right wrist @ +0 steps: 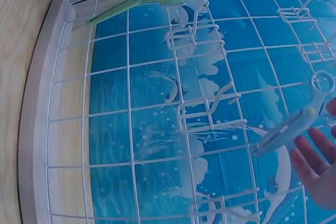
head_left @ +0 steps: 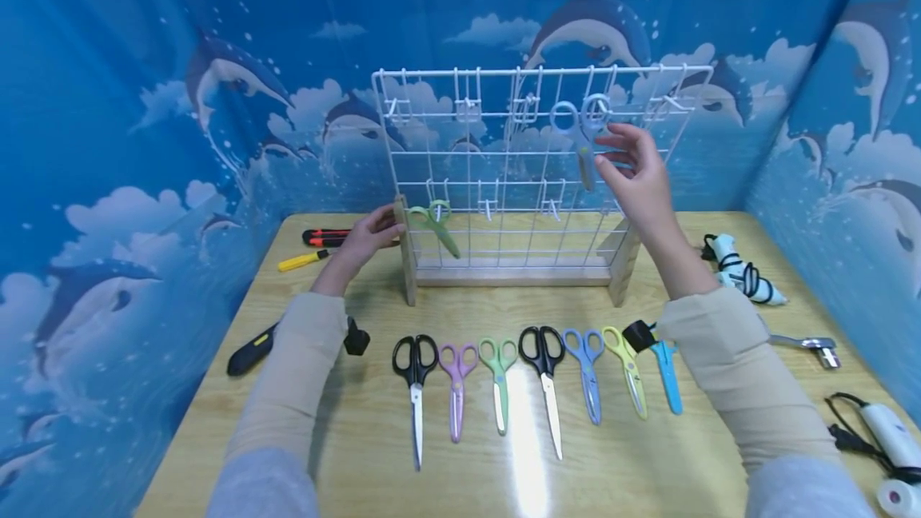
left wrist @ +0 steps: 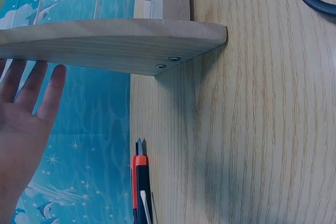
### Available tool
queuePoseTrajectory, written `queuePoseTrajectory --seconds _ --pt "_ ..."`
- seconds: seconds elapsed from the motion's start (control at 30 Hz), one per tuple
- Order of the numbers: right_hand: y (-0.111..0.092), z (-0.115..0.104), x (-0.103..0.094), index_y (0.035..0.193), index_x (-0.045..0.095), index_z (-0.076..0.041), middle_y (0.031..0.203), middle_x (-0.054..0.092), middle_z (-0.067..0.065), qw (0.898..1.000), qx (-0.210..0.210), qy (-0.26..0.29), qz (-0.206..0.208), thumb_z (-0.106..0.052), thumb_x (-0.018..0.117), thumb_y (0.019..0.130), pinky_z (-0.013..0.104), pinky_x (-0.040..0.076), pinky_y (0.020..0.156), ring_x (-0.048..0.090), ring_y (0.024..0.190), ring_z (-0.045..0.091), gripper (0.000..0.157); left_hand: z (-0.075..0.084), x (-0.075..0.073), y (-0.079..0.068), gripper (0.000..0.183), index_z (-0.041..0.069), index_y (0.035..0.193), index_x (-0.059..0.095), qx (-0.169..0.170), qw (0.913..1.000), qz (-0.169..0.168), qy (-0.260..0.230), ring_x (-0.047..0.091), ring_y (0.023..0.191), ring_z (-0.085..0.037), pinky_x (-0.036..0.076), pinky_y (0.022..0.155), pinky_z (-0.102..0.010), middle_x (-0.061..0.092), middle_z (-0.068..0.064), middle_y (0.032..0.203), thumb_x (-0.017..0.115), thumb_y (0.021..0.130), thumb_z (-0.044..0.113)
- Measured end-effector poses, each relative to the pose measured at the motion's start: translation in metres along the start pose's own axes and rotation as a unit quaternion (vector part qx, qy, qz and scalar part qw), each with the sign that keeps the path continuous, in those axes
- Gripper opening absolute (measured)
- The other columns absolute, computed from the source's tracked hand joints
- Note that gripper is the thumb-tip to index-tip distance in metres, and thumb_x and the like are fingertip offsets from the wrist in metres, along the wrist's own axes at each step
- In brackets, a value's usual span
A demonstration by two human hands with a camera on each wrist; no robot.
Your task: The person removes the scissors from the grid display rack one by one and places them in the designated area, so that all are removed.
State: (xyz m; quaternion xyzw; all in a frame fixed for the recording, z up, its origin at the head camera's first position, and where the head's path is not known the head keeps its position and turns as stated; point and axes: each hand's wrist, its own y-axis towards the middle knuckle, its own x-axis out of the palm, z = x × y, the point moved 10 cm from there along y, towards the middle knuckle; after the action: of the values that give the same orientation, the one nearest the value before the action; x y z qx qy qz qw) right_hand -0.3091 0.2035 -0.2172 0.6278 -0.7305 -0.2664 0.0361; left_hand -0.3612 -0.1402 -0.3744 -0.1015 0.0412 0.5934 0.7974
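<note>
Light-blue scissors (head_left: 584,146) hang point down at the upper right of a white wire rack (head_left: 504,153), one handle loop at a hook. My right hand (head_left: 635,170) is beside them, fingers bent loosely and thumb apart; in the right wrist view its fingers (right wrist: 315,156) are close against the scissors (right wrist: 294,124), and contact is hard to tell. My left hand (head_left: 370,237) rests against the rack's left wooden upright (head_left: 405,250), fingers extended in the left wrist view. Green scissors (head_left: 436,226) hang tilted on a lower left hook.
Along the table front lies a row of scissors, including black ones (head_left: 415,366), pink ones (head_left: 457,390) and yellow ones (head_left: 629,374). Cutters (head_left: 325,237) and a yellow-handled tool (head_left: 302,260) lie left. A glue gun (head_left: 748,274) and a ratchet (head_left: 809,344) lie right.
</note>
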Motion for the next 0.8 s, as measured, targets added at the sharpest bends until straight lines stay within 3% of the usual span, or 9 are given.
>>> queuePoseTrajectory --seconds 0.43,0.8 --pt "0.006 0.000 0.012 0.119 0.041 -0.012 0.090 0.054 -0.002 0.999 0.017 -0.036 0.001 -0.021 0.055 0.083 0.016 0.045 0.062 0.049 0.078 0.009 0.040 0.000 -0.001 -0.001 0.057 0.016 0.132 0.031 -0.011 0.9999 0.002 0.012 0.034 0.118 -0.022 0.036 0.093 -0.040 0.035 -0.009 0.130 0.056 0.082 0.028" --pt "0.006 -0.004 0.013 0.108 0.048 -0.009 0.085 0.055 -0.002 0.999 0.029 0.016 -0.013 -0.021 0.057 0.081 0.017 0.047 0.058 0.052 0.073 0.009 0.030 0.001 0.000 0.001 0.056 0.016 0.132 0.031 -0.002 0.9999 -0.013 -0.006 0.034 0.118 -0.023 0.033 0.094 -0.044 0.035 -0.011 0.131 0.055 0.083 0.025"
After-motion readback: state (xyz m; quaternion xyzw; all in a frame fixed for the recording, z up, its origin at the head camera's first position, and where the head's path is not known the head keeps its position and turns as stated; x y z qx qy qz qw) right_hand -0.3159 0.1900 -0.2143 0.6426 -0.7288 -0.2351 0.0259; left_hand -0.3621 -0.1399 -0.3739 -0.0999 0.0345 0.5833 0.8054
